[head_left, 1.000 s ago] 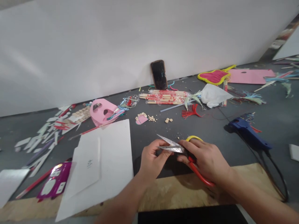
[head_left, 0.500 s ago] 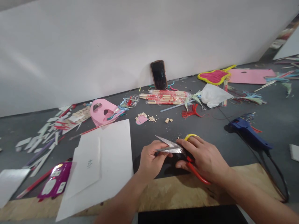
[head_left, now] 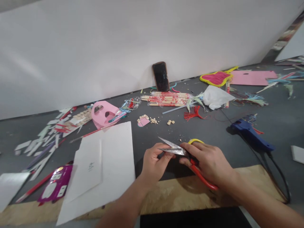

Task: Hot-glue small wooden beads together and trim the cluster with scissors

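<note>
Right hand (head_left: 210,161) and scissors (head_left: 180,151) shifted a touch toward the near edge since the last frame, view swung slightly, bench items look unmoved. Right grip closed round the scissors' handles; blades apart, held over the bench (head_left: 209,128) near the middle of its near edge. Left hand (head_left: 154,163) has fingers bunched right at the blades; can't tell if they pinch anything, too hidden. Main risk: nicked left fingertips, if the right grip squeezes while they sit that close. Loose pale beads (head_left: 154,121) farther in could scatter if the bench gets knocked. Glue gun (head_left: 253,135) lies toward the right end, cord (head_left: 273,160) looping to the near edge; a sideways sweep could snag it and drag the gun
</note>
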Action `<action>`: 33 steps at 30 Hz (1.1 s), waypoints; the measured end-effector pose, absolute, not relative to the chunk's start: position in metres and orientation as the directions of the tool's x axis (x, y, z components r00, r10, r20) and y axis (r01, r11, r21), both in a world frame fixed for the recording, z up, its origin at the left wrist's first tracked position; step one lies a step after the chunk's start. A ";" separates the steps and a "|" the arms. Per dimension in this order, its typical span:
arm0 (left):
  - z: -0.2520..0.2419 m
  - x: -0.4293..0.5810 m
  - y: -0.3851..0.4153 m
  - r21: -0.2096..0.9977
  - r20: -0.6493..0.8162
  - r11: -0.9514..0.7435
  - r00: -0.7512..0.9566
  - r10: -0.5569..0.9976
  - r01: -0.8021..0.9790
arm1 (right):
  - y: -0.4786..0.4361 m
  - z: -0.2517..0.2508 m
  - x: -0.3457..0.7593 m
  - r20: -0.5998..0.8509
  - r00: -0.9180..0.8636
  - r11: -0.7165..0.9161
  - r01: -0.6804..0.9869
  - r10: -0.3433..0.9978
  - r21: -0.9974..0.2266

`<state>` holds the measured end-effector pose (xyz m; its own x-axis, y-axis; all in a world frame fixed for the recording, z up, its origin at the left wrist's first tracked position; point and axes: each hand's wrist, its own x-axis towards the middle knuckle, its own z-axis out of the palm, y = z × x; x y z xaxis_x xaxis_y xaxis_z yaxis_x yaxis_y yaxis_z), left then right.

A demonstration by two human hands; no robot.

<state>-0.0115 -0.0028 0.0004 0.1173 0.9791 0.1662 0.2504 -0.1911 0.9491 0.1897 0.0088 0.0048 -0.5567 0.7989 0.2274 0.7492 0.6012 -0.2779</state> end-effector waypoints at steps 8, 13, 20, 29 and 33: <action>-0.008 -0.011 -0.002 0.893 0.338 -0.350 0.093 0.937 0.282 | 0.010 0.007 0.191 0.167 -0.602 0.622 0.725 0.781 -0.296; -0.003 -0.011 -0.002 0.951 0.197 -0.213 0.092 0.976 0.224 | 0.011 0.007 0.187 0.165 -0.564 0.586 0.753 0.809 -0.301; 0.010 -0.017 -0.001 0.961 0.098 -0.135 0.161 0.982 0.242 | 0.012 0.012 0.185 0.210 -0.583 0.619 0.725 0.785 -0.304; 0.014 -0.018 0.001 0.977 -0.056 0.005 0.233 0.971 0.214 | 0.012 0.009 0.192 0.206 -0.630 0.661 0.687 0.749 -0.303; 0.007 -0.012 -0.001 0.993 -0.073 0.055 0.173 0.982 0.106 | 0.009 0.006 0.191 0.202 -0.594 0.627 0.723 0.778 -0.290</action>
